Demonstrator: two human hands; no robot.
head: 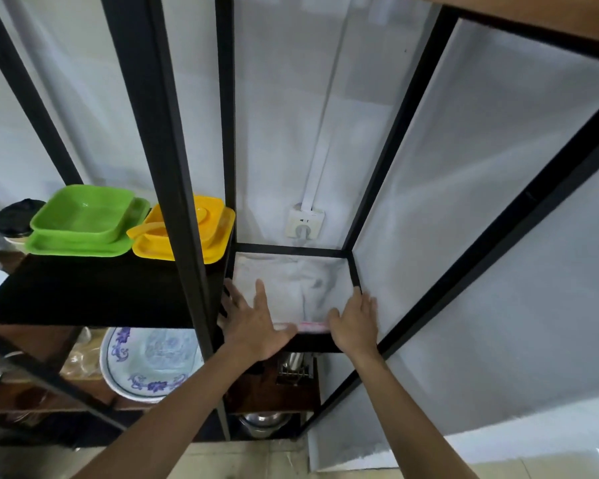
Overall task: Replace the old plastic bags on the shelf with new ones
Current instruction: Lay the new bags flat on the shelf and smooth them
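A white plastic bag [301, 288] lies spread flat over the small right-hand shelf board inside the black metal frame [293, 249]. It is wrinkled in the middle and shows a pink strip at its front edge. My left hand [253, 323] rests palm down on the bag's front left corner, fingers spread. My right hand [355, 323] presses flat on the front right corner beside the frame post. Neither hand grips anything.
On the black shelf to the left sit green plastic trays [83, 223] and yellow plastic trays [184, 233]. Below them lies a blue-patterned plate [146, 361]. A metal rack [294, 369] and a steel pot [263, 423] sit under the bag's shelf. A wall socket [305, 223] is behind.
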